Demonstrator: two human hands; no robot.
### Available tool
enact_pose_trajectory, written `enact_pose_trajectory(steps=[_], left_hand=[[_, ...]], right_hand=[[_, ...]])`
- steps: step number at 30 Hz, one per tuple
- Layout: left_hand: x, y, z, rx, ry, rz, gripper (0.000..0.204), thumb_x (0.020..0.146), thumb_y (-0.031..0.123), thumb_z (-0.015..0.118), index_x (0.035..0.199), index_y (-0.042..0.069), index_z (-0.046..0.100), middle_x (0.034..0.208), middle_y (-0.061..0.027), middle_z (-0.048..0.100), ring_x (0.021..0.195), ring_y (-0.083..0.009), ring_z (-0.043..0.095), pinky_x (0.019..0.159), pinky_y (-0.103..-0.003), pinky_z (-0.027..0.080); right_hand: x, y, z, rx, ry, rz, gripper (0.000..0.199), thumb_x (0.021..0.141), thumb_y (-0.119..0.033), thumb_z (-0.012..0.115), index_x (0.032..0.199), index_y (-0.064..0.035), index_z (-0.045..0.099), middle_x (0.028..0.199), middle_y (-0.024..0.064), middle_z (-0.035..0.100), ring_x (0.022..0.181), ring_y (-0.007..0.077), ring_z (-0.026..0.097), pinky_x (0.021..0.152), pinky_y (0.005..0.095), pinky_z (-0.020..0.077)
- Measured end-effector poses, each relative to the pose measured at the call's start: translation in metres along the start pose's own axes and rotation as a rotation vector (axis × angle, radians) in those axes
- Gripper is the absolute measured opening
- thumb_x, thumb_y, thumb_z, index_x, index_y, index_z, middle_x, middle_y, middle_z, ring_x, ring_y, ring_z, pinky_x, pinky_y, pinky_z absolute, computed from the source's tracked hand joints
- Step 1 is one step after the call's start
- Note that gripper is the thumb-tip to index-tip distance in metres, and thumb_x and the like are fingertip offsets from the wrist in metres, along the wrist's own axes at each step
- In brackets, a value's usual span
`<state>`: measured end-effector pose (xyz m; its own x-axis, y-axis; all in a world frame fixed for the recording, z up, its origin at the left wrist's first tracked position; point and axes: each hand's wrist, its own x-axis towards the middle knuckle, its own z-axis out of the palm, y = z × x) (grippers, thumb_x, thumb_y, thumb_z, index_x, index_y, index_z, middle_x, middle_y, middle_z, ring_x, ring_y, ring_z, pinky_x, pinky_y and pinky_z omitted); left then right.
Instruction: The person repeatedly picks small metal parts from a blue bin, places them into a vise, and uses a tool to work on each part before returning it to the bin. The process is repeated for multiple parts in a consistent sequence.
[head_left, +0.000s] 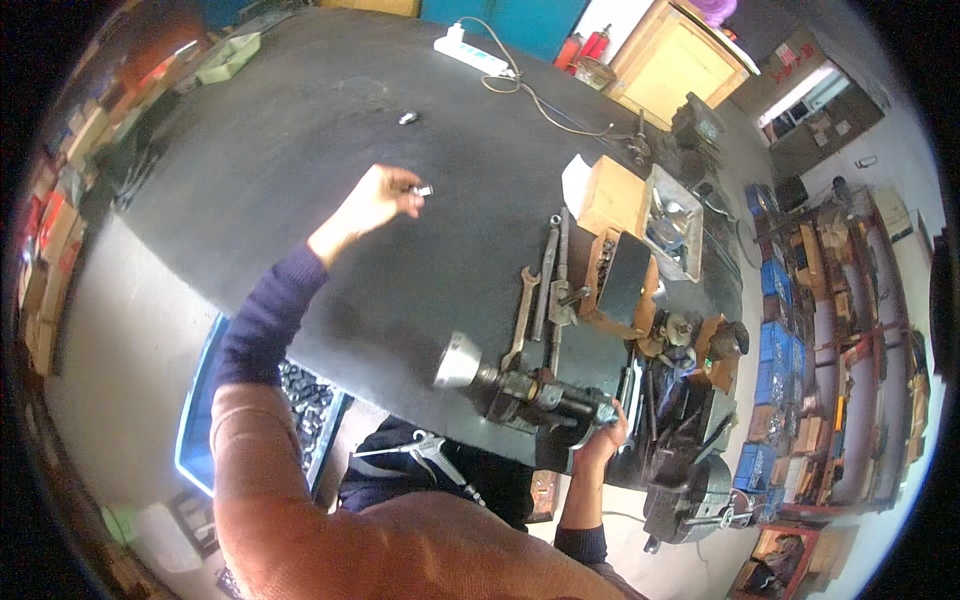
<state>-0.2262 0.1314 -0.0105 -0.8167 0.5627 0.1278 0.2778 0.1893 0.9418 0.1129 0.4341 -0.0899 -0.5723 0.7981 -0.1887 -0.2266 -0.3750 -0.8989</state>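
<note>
My left hand [378,200] is stretched out over the dark tabletop, its fingers pinching a small shiny metal part [424,190]. Farther off, a similar-looking small metal piece [407,118] lies on the table. At the near edge, a dark metal fixture [545,395] with a silver cup-shaped end [459,362] lies sideways. My right hand [602,437] grips the fixture's right end; its palm side and some fingers are hidden. A grey air blow gun [432,455] lies near my lap, below the table edge.
Wrenches [524,310] lie right of centre beside an open cardboard box [612,195], a parts box and a metal tray [688,250]. A blue crate [200,420] of black parts stands lower left. A bench vise [690,500] sits right. A power strip [470,55] lies at the back.
</note>
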Motion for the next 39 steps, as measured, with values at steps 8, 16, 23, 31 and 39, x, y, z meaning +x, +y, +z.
enact_pose_trajectory(steps=[8,16,23,31,39], left_hand=[[-0.151,0.075,0.047,-0.353,-0.119,0.105,0.018,0.081,0.01,0.061,0.09,-0.006,0.061,0.074,-0.0119,0.063,0.063,-0.016,0.062,0.059,-0.027,0.051],[-0.145,0.078,0.059,-0.456,-0.131,0.142,0.019,0.077,0.002,0.064,0.095,-0.005,0.063,0.076,-0.0098,0.065,0.061,-0.0122,0.061,0.059,-0.024,0.05],[-0.146,0.076,0.059,-0.497,-0.15,0.113,0.018,0.076,0.0,0.063,0.093,-0.005,0.064,0.077,-0.0115,0.065,0.061,-0.0132,0.062,0.059,-0.024,0.05],[-0.138,0.066,0.063,-0.478,-0.195,0.183,0.02,0.072,-0.001,0.065,0.092,-0.004,0.065,0.078,-0.01,0.065,0.066,-0.0129,0.062,0.063,-0.024,0.05],[-0.14,0.071,0.06,-0.258,-0.157,0.325,0.022,0.071,0.0,0.067,0.093,-0.001,0.065,0.083,-0.0086,0.066,0.075,-0.0124,0.061,0.072,-0.025,0.048]], right_hand=[[-0.001,-0.006,-0.003,-0.029,-0.083,-0.023,0.012,0.082,-0.019,0.048,0.08,-0.0084,0.054,0.064,-0.003,0.051,0.046,0.0047,0.039,0.038,0.0188,0.0264],[-0.023,-0.015,-0.001,-0.023,-0.036,-0.061,0.011,0.082,-0.009,0.046,0.076,-0.0031,0.053,0.056,-0.0049,0.036,0.044,0.0046,0.03,0.038,0.0187,0.0224],[-0.051,-0.037,-0.004,-0.03,-0.155,-0.138,0.016,0.084,-0.009,0.044,0.075,0.0008,0.053,0.057,-0.003,0.035,0.045,0.005,0.028,0.039,0.0199,0.0189],[-0.057,-0.068,0.001,-0.041,-0.271,-0.159,0.014,0.078,-0.012,0.046,0.073,0.0011,0.05,0.053,-0.0032,0.032,0.042,0.0051,0.025,0.037,0.0202,0.0182],[0.014,-0.1,0.058,0.041,-0.235,-0.16,0.016,0.078,-0.015,0.044,0.073,-0.0036,0.053,0.051,-0.0028,0.03,0.042,0.006,0.026,0.035,0.0203,0.0154]])
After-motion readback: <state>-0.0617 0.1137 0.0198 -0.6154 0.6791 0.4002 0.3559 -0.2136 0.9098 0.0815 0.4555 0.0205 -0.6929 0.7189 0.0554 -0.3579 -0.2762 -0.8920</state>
